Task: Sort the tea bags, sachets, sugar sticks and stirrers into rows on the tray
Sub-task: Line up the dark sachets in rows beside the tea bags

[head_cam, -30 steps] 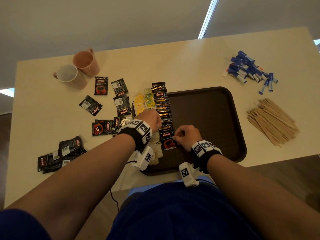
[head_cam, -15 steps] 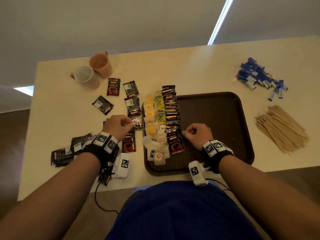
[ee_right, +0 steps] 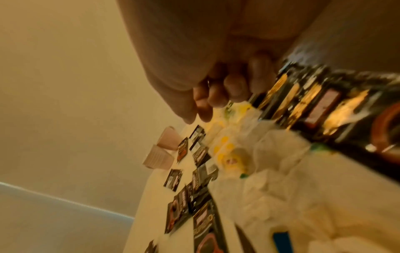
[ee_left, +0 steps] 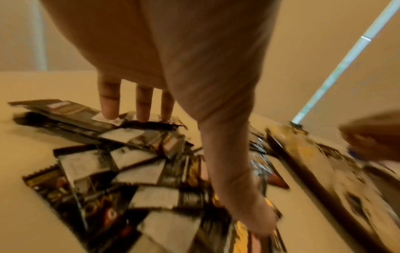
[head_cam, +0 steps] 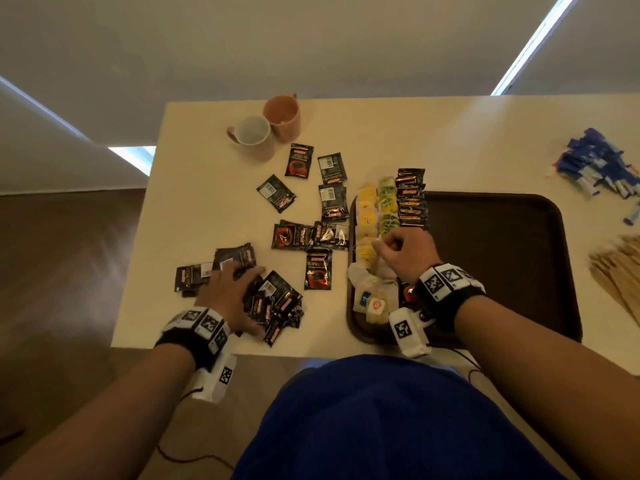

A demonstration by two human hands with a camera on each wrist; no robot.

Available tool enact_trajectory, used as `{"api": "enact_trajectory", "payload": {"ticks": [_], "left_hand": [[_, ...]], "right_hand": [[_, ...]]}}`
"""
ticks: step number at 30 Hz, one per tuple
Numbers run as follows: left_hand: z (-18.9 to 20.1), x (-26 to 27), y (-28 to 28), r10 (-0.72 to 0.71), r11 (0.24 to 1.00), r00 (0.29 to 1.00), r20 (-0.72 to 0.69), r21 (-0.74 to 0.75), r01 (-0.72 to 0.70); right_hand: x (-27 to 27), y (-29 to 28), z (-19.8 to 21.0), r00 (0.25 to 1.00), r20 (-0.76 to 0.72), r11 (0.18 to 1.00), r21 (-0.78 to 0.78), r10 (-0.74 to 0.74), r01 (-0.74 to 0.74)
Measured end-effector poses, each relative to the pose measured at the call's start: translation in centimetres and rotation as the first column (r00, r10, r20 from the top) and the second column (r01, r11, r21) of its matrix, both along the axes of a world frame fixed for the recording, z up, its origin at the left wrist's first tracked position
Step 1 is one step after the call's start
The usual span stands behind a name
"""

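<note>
Head view shows the left hand (head_cam: 232,295) spread flat on loose sachets (head_cam: 277,304), the right hand (head_cam: 403,252) fisted, empty, above the tray (head_cam: 502,258).

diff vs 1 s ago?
The left hand left the brown plastic tray and went out left, now fingers spread on the heap of black coffee sachets on the table. The right hand stayed curled, edging left over the rows. Rows, blue sugar sticks, wooden stirrers unchanged.

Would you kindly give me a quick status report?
Left hand open, fingers on loose sachet pile. Right hand curled above tea bags on tray. Nothing blocking.
</note>
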State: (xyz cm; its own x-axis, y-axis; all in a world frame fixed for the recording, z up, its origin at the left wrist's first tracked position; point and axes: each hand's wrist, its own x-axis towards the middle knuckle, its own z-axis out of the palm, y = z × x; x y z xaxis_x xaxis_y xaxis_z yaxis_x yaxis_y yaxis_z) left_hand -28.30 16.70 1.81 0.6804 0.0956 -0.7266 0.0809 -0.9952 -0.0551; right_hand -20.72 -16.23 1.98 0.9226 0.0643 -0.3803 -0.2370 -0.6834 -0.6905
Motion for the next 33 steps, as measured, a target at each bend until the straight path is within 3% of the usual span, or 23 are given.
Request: {"api": "enact_trajectory", "payload": {"ticks": [2,5,11,21,27,33], "left_hand": [[-1.1,-0.2,-0.8,-0.108,0.993,0.993,-0.041,0.032,0.11],[-2.1,0.4,-1.4,-0.153,0.987,0.987,-0.058,0.042,0.155],[-2.6,1.6,-2.3,-0.151,0.988,0.983,0.104,-0.022,0.154],[-2.0,2.1,-2.8,0.003,0.979,0.949,0.316,-0.197,0.062],[0.1,3.6,-2.6,0.145,0.969,0.907,0.395,-0.242,-0.049],[3.7,5.5,-1.6,0.183,0.972,0.862,0.473,-0.219,-0.087]], "right_hand": [[-0.1,1.6,0.1,1.0,-0.003,0.999,0.027,0.026,-0.026],[-0.3,3.1,-0.1,0.997,-0.012,0.997,0.044,0.072,-0.071],[-0.6,4.1,-0.6,0.99,-0.023,0.99,-0.013,0.141,-0.141],[-1.1,4.0,-1.0,0.985,-0.023,0.985,-0.004,0.174,-0.174],[-0.7,3.7,-0.7,0.984,-0.035,0.985,0.013,0.172,-0.172],[-0.1,3.7,-0.1,0.983,0.022,0.983,0.02,0.182,-0.182]]}}
